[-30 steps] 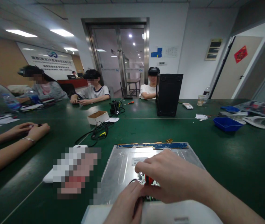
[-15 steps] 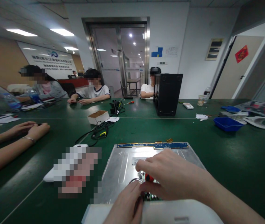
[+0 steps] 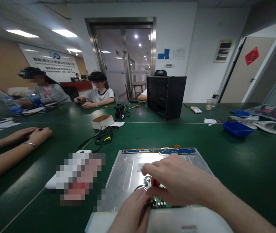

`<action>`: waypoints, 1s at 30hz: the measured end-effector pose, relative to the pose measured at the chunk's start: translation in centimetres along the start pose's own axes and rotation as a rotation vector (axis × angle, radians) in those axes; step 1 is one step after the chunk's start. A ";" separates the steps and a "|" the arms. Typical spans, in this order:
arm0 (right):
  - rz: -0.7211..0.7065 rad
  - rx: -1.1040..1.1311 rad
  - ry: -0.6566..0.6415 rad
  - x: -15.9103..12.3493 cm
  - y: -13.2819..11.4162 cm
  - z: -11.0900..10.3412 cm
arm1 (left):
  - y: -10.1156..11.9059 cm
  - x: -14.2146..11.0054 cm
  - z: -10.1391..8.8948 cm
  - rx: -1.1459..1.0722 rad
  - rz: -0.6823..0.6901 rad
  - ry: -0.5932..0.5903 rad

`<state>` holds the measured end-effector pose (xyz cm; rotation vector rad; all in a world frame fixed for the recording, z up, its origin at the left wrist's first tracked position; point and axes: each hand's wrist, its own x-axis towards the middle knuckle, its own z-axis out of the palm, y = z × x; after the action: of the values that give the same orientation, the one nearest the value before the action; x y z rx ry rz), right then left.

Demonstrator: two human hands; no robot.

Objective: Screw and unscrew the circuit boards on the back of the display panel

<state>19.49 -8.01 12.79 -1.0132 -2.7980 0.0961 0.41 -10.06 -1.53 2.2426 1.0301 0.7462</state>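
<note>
Panel of bare metal lies on the table. Above its near part, the right hand closes its fingers round a red and black handle; the left hand bends close beside, and whether it pinches anything I cannot tell. A green circuit board shows at the panel's near end. Beyond the panel are a black computer case and, further right, a blue tray.

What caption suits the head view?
Right hand holding a red-and-black handle, left hand beside it, over a metal panel and green circuit board.
</note>
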 end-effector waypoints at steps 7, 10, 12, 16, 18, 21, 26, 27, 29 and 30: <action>-0.032 0.037 0.000 -0.2 0.1 -0.1 | -0.6 0.0 0.3 -0.031 0.026 0.010; -0.066 0.044 -0.008 -0.5 0.0 -0.3 | -0.2 0.1 0.2 -0.044 0.009 -0.008; -0.069 0.048 -0.012 -0.5 -0.1 -0.3 | 0.0 0.2 0.1 -0.041 0.006 -0.017; -0.021 0.023 0.004 -0.2 0.0 0.0 | -0.1 0.1 0.1 -0.041 -0.018 -0.028; 0.002 0.005 0.010 -0.1 0.1 0.2 | -0.3 0.0 0.2 -0.044 -0.017 -0.031; -0.003 0.016 0.001 -0.1 0.2 0.3 | -0.2 -0.1 0.2 -0.030 -0.008 -0.023; -0.061 0.053 0.007 -0.5 0.0 -0.2 | 0.4 0.2 -0.1 -0.015 -0.012 -0.038; -0.067 0.060 0.004 -0.6 -0.1 -0.3 | 0.5 0.3 -0.2 -0.013 -0.009 -0.040; -0.070 0.070 -0.004 -0.7 -0.1 -0.3 | 0.6 0.4 -0.3 -0.011 0.003 -0.037; -0.068 0.067 -0.008 -0.6 -0.2 -0.2 | 0.6 0.4 -0.3 -0.011 0.008 -0.033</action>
<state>19.92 -8.54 12.96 -0.9042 -2.8122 0.1842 0.73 -10.01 -0.84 2.2437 0.9999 0.7145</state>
